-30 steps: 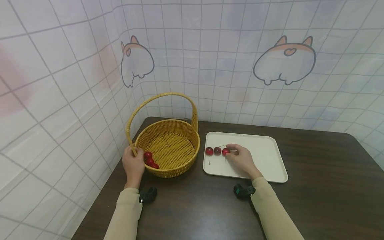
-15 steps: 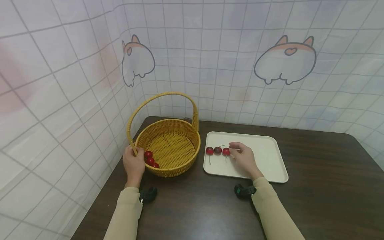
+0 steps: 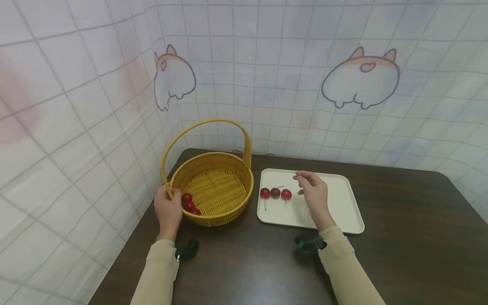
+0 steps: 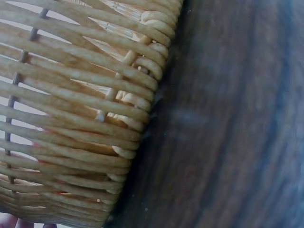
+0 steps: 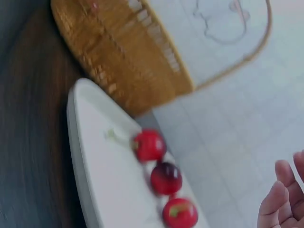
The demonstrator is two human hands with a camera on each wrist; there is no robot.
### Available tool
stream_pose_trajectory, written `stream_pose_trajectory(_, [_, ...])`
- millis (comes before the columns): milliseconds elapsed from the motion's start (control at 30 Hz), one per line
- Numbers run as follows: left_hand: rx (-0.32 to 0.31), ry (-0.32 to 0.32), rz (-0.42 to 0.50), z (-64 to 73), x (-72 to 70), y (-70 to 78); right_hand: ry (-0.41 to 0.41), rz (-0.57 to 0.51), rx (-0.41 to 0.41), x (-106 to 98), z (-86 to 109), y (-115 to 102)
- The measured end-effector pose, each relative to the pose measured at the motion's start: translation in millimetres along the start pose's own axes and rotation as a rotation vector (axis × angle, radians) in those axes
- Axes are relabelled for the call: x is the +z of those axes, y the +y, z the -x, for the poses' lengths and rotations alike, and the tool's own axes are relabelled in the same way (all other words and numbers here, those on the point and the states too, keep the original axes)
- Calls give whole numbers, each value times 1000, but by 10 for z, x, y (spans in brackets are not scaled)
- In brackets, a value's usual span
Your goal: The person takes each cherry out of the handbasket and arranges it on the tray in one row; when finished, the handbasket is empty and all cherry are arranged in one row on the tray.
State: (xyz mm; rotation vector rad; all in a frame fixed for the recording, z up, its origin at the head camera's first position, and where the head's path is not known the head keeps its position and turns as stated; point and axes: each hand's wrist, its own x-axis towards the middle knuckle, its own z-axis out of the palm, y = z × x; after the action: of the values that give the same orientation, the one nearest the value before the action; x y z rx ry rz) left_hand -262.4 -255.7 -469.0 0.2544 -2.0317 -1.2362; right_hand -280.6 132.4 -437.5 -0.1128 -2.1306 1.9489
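Note:
My left hand (image 3: 168, 212) grips the wicker basket (image 3: 245, 197) at the left, where its tall handle meets the rim. Inside the basket, by that hand, lie three red cherries (image 3: 188, 205). Over the white tray (image 3: 337, 203), my right hand (image 3: 314, 195) is raised with nothing between its fingers. Left of it, three cherries with stems sit in a row on the tray: a left one (image 3: 264, 193), a darker middle one (image 3: 275, 192) and a right one (image 3: 286, 194). The right wrist view shows this row, with the right hand's fingertips (image 5: 280, 171) apart from it.
Basket and tray stand side by side on a dark wooden table (image 3: 244, 262), a narrow gap between them. A white gridded cloth (image 3: 282, 106) with cartoon animals hangs behind the table and along its left side.
My right hand has let go of the right cherry on the tray, then moved up and to the right, away from it. My left hand keeps its grip on the basket.

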Motion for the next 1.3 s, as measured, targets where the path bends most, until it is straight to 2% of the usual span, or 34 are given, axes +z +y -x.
stream_pose_trajectory(167, [-24, 14, -13, 1, -98, -22, -123, -9, -83, 270, 137, -174])
stream_pose_trajectory(333, [0, 27, -17, -14, -159, -43, -280, -8, -170, 599, 277, -287])
stream_pose_trajectory(533, [13, -4, 12, -9, -162, -70, -416, 15, -247, 943, 442, -375])
stream_pose_trajectory(633, [34, -12, 34, 6, -157, -82, -471, 49, -284, 1087, 495, -396])
stream_pose_trajectory(800, [102, -2, 50, 17, -128, -108, -569, 165, -354, 1278, 509, -399])
stream_pose_trajectory(967, [183, -3, 65, 16, -63, -108, -585, 214, -338, 1366, 460, -366])
stream_pose_trajectory(1067, [201, -14, 90, 20, -45, -76, -568, 272, -364, 1401, 437, -353])
stream_pose_trajectory(1200, [146, -43, 76, 26, -48, -27, -559, 383, -415, 1445, 424, -344])
stream_pose_trajectory(1300, [103, -47, 62, 21, -43, -5, -592, 471, -417, 1482, 420, -372])
